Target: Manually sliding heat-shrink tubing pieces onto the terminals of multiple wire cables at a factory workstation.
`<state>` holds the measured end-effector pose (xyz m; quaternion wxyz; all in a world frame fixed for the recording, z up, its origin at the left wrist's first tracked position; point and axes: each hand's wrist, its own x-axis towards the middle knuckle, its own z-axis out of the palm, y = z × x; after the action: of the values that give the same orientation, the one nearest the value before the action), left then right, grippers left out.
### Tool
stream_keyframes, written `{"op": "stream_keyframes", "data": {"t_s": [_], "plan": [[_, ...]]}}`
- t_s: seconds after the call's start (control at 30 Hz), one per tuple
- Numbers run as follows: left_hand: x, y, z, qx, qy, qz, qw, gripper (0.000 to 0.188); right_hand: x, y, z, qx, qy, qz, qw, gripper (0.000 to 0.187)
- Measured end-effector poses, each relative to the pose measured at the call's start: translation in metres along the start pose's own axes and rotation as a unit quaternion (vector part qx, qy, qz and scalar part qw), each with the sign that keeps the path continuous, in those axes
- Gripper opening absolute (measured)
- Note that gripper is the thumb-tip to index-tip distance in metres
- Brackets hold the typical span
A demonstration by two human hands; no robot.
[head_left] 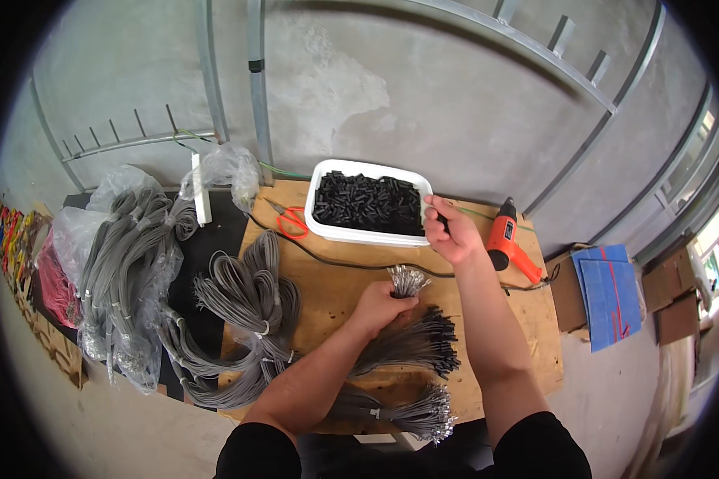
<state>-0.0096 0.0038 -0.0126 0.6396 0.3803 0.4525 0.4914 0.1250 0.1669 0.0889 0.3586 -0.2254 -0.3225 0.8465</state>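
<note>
My left hand (pixel 382 310) is closed around a bundle of grey wires, and their silvery terminal ends (pixel 409 279) stick out past the thumb. Over the right edge of a white tub (pixel 367 235), my right hand (pixel 455 233) is pinched on a short black tube (pixel 442 223). Many loose black tubes (pixel 366 199) fill the tub. Just below my left hand lies a wire bundle with black-sleeved ends (pixel 431 343). Nearer to me, another bundle ends in bare metal terminals (pixel 431 413).
An orange heat gun (pixel 505 238) stands right of the tub on the wooden table (pixel 327 279). Orange-handled scissors (pixel 292 223) lie left of the tub. Looped grey wire bundles (pixel 252 287) and plastic-wrapped ones (pixel 124 263) cover the left side. A black cord (pixel 319 257) crosses the table.
</note>
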Motion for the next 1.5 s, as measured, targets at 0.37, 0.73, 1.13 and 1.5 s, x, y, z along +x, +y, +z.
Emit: {"op": "stream_keyframes", "data": {"t_s": [0.37, 0.73, 1.13, 1.5], "plan": [[-0.007, 0.006, 0.008, -0.038, -0.031, -0.013, 0.999, 0.014, -0.129, 0.056, -0.030, -0.205, 0.098, 0.001, 0.974, 0.021], [-0.005, 0.005, 0.011, -0.020, -0.037, -0.022, 0.999, 0.017, -0.130, 0.063, -0.042, -0.256, 0.133, 0.011, 0.958, 0.013], [-0.004, 0.004, 0.015, 0.009, -0.029, 0.015, 0.999, 0.011, -0.129, 0.071, -0.045, -0.219, 0.119, 0.036, 0.968, 0.015], [-0.002, 0.005, 0.017, -0.052, 0.018, -0.008, 0.998, 0.010, -0.123, 0.060, -0.073, 0.073, 0.029, -0.001, 0.997, 0.022]]}}
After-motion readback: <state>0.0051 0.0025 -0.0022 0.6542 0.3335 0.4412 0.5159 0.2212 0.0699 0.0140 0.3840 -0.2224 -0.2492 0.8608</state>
